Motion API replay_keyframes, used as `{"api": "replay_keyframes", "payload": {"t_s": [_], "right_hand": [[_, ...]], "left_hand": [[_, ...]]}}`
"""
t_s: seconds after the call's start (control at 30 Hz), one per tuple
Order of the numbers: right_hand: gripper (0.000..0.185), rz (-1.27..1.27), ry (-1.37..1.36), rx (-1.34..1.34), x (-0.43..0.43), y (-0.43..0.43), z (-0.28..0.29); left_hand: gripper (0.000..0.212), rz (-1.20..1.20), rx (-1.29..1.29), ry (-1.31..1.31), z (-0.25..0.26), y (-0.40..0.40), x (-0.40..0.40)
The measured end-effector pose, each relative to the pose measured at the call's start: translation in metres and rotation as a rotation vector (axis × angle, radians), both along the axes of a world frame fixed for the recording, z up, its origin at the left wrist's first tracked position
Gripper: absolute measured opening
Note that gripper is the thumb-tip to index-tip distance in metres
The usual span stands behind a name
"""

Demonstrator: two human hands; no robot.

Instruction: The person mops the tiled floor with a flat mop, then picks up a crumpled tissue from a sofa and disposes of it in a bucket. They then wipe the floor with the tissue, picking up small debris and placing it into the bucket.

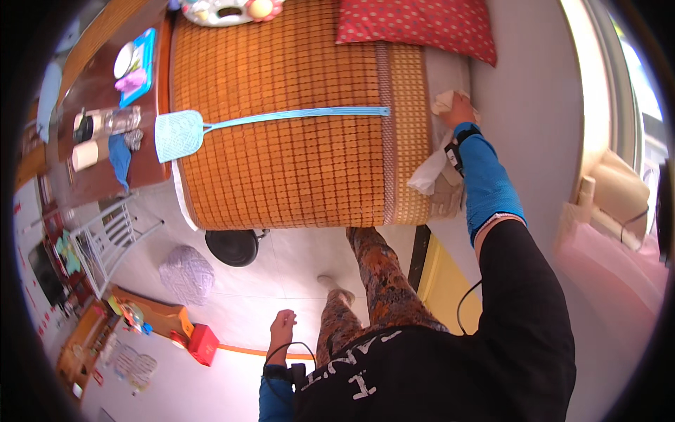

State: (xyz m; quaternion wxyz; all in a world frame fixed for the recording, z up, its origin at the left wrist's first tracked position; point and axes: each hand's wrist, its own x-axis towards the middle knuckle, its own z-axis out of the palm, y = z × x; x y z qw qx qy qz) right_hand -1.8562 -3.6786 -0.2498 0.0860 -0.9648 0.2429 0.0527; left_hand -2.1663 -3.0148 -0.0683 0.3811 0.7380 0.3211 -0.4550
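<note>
My right hand (pixel 460 112) is at the wall-side edge of the bed, gripping a crumpled beige cloth (pixel 443 102). Beside that wrist, a white tissue-like piece (pixel 428 174) lies on the mat's border. My left hand (pixel 281 328) hangs low by my leg, holding nothing, its fingers loosely curled and slightly apart. Across the brown tile-pattern sleeping mat (pixel 295 169) lies a light blue fly swatter (pixel 179 136), its handle pointing towards my right hand. A red dotted pillow (pixel 416 24) rests at the far right of the mat.
A dark wooden table (pixel 142 158) adjoins the bed's left side, bearing a blue tray (pixel 148 68), a glass jar (pixel 124 120) and a blue cloth (pixel 120 158). On the floor stand a black round stool (pixel 232 247), a lilac bundle (pixel 187 275) and a white rack (pixel 108 245). A wall (pixel 527 121) borders the right.
</note>
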Motion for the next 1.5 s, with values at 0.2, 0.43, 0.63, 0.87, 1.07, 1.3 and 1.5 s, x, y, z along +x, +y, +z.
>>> {"api": "replay_keyframes", "payload": {"t_s": [0.2,0.43,0.63,0.87,1.07,1.3,1.5], "right_hand": [[0.022,0.087,0.288,0.001,-0.051,0.051,-0.028],[0.025,-0.107,-0.186,0.552,-0.2,0.158,0.054],[0.012,0.294,-0.094,1.089,-0.269,0.343,0.181],[0.013,1.058,0.325,1.088,-0.378,0.522,0.318],[0.02,1.983,0.53,0.731,-0.46,0.638,0.355],[0.021,1.926,0.815,0.857,-0.515,0.769,0.416],[0.028,0.67,1.327,1.504,-0.517,0.899,0.433]], "left_hand": [[0.021,0.058,-0.053,0.056,-0.011,0.016,-0.088],[0.026,0.03,-0.136,-0.109,-0.019,0.007,-0.092],[0.023,0.25,-0.178,-0.5,-0.011,0.063,-0.126],[0.023,-0.036,0.308,-0.713,0.059,0.197,-0.332],[0.033,0.959,0.402,-0.503,0.092,0.276,-0.585],[0.055,0.932,-0.137,-1.111,0.264,0.283,-0.525],[0.088,0.388,0.016,-1.305,0.265,0.335,-0.406]]}}
